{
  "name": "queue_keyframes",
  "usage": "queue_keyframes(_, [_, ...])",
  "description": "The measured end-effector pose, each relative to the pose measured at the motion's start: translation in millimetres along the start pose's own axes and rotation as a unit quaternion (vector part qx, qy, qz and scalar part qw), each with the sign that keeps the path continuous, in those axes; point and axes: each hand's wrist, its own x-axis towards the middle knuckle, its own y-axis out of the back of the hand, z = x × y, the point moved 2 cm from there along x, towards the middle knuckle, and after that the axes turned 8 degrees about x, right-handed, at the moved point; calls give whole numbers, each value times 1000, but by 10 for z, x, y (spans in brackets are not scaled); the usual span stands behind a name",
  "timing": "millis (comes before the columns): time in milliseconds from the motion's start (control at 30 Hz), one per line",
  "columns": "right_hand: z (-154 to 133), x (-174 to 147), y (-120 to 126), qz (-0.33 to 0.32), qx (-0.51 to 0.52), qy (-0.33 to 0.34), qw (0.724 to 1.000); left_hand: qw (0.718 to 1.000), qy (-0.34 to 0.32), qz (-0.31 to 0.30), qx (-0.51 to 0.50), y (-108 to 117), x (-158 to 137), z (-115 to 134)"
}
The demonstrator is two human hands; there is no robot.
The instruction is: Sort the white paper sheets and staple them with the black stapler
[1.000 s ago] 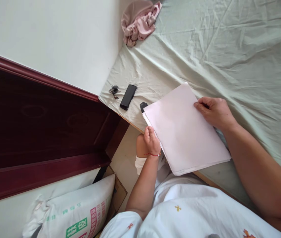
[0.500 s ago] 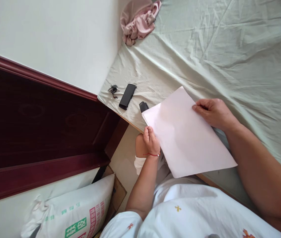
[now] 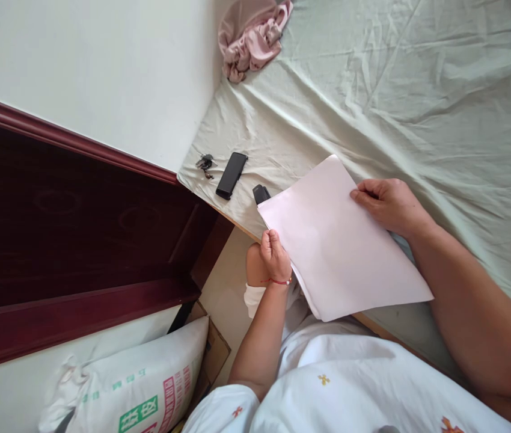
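Note:
Several sheets of blank white paper lie one over another above my lap, tilted toward me. My left hand, with a red string bracelet at the wrist, is closed on their left edge, thumb on top. On the right edge, near the far corner, my right hand pinches the paper between thumb and fingers. Just past the far left corner, a small black object is partly covered by the sheets; its kind cannot be made out.
On the pale green bed sheet lie a black phone-like slab, a bunch of keys and a crumpled pink cloth. A dark red wooden panel stands at left. Below it rests a stuffed white sack beside cardboard.
The top sheet has shifted slightly right and away from me, so edges of sheets beneath now show along the lower left side. Both hands keep their hold in nearly the same places.

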Motion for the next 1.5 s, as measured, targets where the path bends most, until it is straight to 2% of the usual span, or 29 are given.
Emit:
queue_keyframes(133, [14, 5, -3, 6, -4, 2, 1000, 1000, -5, -11, 6, 6, 0, -15])
queue_keyframes(433, [-52, -24, -28, 1, 1, -41, 999, 999, -27, -19, 17, 11, 0, -29])
queue_keyframes(633, [-32, -8, -37, 6, -6, -7, 1000, 999, -15, -22, 20, 13, 7, -53])
queue_keyframes(733, [14, 7, -64, 23, 9, 19, 1000, 1000, 20, -2, -16, 27, 44, -62])
queue_keyframes(867, [64, 24, -77, 46, 50, 80, 995, 988, 96, 59, -103, 96, 172, -29])
queue_keyframes(933, [79, 28, -71, 47, 65, 92, 993, 981, 107, 87, -138, 145, 276, 29])
queue_keyframes(1100, [100, 35, -55, 9, 141, 66, 988, 970, 73, 135, -187, 209, 672, 196])
queue_keyframes(1233, [136, 33, -80, -26, 215, 28, 976, 952, 116, 196, -205, 159, 980, 181])
queue_keyframes(1333, [132, 14, -146, -81, 302, -5, 950, 956, 132, 161, -208, 55, 1040, 110])
queue_keyframes(1400, [99, -12, -191, -127, 340, -19, 932, 963, 113, 117, -217, -25, 982, 68])
queue_keyframes(1500, [43, -56, -206, -172, 390, -7, 904, 970, 84, 79, -215, -121, 821, 44])
